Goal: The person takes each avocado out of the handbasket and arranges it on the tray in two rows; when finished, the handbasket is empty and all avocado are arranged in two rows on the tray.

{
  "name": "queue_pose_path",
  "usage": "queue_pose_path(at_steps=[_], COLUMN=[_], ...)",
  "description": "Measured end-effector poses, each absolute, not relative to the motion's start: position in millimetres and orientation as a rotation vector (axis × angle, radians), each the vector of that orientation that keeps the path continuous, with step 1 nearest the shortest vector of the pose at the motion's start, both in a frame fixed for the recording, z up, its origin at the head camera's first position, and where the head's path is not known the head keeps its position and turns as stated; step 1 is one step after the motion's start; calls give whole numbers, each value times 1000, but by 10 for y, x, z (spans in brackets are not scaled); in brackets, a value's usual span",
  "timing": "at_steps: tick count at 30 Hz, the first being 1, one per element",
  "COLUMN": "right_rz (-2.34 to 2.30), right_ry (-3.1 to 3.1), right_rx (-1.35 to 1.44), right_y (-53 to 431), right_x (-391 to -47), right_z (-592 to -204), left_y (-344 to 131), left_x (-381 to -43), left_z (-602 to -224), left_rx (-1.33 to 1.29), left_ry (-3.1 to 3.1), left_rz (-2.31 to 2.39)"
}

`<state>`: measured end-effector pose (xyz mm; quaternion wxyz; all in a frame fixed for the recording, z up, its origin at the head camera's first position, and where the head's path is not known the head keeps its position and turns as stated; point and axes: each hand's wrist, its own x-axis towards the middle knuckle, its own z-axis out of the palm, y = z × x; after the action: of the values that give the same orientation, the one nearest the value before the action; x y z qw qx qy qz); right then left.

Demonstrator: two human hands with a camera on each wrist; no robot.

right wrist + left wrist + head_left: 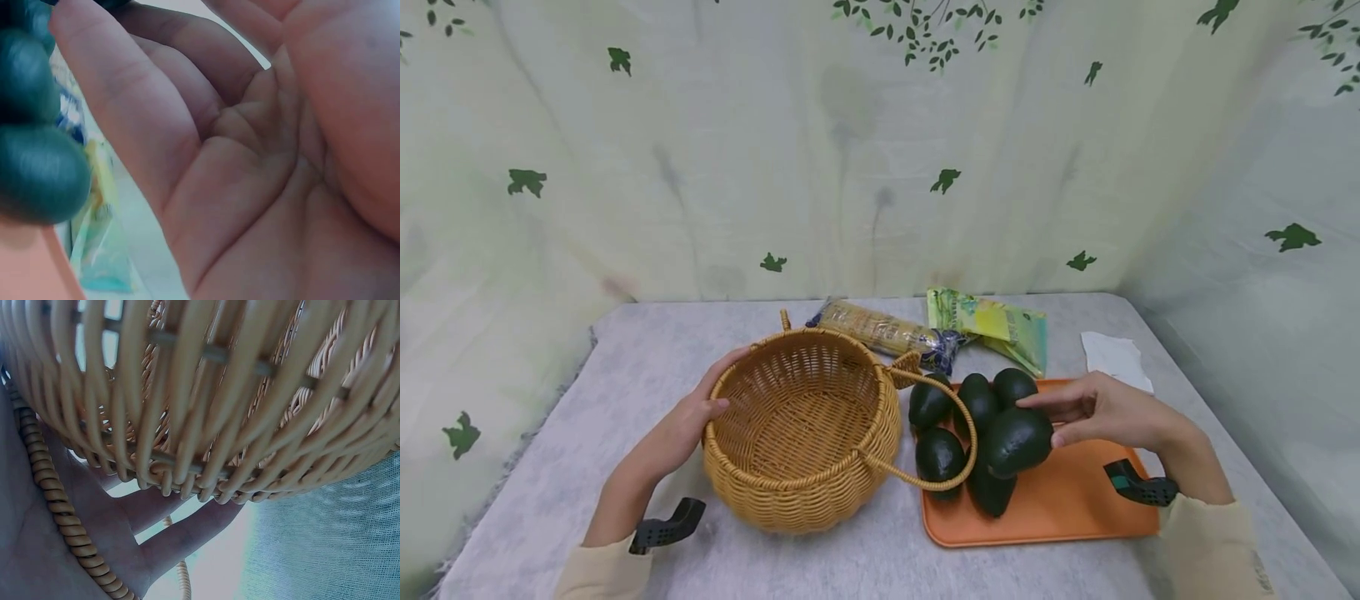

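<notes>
The wicker basket (797,504) leans with its opening toward me, and its inside holds nothing. My left hand (681,429) grips its left rim, thumb over the edge; in the left wrist view the fingers (181,537) spread against the woven side (206,394). My right hand (1120,412) pinches a dark green avocado (1019,442) between thumb and fingers, over the left part of the orange tray (1090,500). Several other avocados (940,454) cluster there, partly behind the basket's looped handle (958,482). In the right wrist view the held avocado is mostly cut off.
Behind the basket lies a clear packet of pasta-like sticks (880,329). Next to it are green and yellow packets (992,321). A white tissue (1116,358) lies beyond the tray at right. Cloth walls (850,167) enclose the table's back and sides.
</notes>
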<state>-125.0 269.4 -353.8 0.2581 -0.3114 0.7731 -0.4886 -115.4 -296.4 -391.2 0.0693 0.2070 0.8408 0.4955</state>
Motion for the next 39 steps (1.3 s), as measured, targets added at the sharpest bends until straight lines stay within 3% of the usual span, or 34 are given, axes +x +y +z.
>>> queue_pose_path(at_steps=[22,39], right_rz=[-1309,-1103], right_ry=[2004,2100], right_rx=[-745,-673], right_y=[3142,2999], right_x=[-1266,-1289], right_z=[-3797,-3833], left_y=[-2955,-2950], left_x=[-1184,-1153], left_z=[-3876,-3886], left_rx=[654,630], left_ry=[2563,2549], left_rz=[1446,1476])
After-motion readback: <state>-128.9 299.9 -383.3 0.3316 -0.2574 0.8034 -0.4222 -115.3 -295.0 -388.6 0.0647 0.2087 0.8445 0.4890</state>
